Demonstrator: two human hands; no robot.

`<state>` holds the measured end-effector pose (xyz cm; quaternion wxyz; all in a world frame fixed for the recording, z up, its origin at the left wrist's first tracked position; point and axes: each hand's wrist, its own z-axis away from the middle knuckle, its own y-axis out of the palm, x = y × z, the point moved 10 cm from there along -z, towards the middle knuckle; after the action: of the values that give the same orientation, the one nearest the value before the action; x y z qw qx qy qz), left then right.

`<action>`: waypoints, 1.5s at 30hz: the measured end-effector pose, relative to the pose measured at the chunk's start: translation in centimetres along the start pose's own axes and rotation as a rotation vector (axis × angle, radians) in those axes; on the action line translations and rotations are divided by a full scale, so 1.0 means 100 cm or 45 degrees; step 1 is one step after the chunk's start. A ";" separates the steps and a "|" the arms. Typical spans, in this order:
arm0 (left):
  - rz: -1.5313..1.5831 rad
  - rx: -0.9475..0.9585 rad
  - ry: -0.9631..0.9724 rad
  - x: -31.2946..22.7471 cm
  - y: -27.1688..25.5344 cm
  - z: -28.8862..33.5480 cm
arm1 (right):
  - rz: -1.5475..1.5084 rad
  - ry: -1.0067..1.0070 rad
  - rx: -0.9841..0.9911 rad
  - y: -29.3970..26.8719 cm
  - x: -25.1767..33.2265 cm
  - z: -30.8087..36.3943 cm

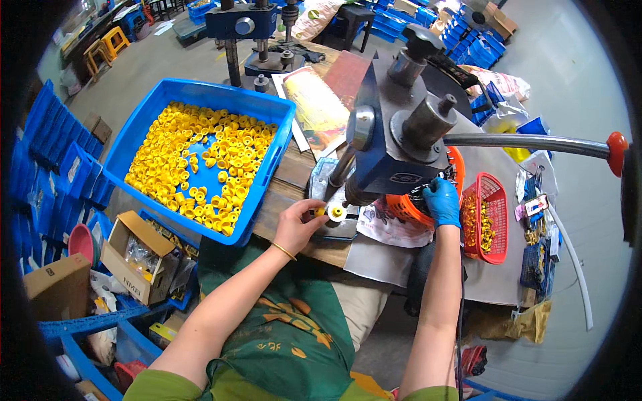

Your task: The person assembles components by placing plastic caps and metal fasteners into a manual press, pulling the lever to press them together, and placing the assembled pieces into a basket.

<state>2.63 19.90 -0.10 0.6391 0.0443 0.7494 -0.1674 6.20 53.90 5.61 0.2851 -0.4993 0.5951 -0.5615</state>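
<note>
Closest to the lens, a green apron (281, 334) is spread across the bottom of the frame, flanked by forearms in olive-green sleeves (164, 386). And now to the centre: by the bare left hand (297, 224), thumb and fingertips brought together, a small yellow piece (319, 212) is being pinched just beside a white disc (336, 216), on which a second yellow piece (337, 210) is seated. Both are placed beneath the spindle (361, 194) of a blue hand press (394, 157), whose steel lever (528, 141) is stretched out to a red knob (616, 145) at the right. Over to right of centre: the right hand (443, 202), gloved in blue, is lowered at an orange basket (409, 212) where dark pieces (418, 198) are heaped; its fingertips are hidden, so whether anything is gripped cannot be told. Just beside it, a red basket (496, 200) is partly filled with yellow pieces. At upper left, a big blue tray (264, 187) is loaded with yellow cups (157, 164), its bottom laid bare in the middle. Farther back, at top centre, another press (241, 23) is seen.
</note>
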 end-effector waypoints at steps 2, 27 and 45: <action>0.006 -0.008 0.010 0.003 -0.003 0.000 | -0.035 0.046 -0.182 -0.013 -0.006 0.010; 0.086 -0.056 -0.078 0.022 -0.014 0.013 | -1.026 -0.293 0.036 0.063 0.158 0.095; 0.082 -0.018 -0.110 0.036 -0.009 0.012 | -2.039 -1.061 0.115 -0.187 0.200 0.134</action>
<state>2.87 18.12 -3.58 0.6763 0.0567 0.7204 -0.1431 16.59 32.94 25.12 0.0208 -0.9153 -0.1048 -0.3883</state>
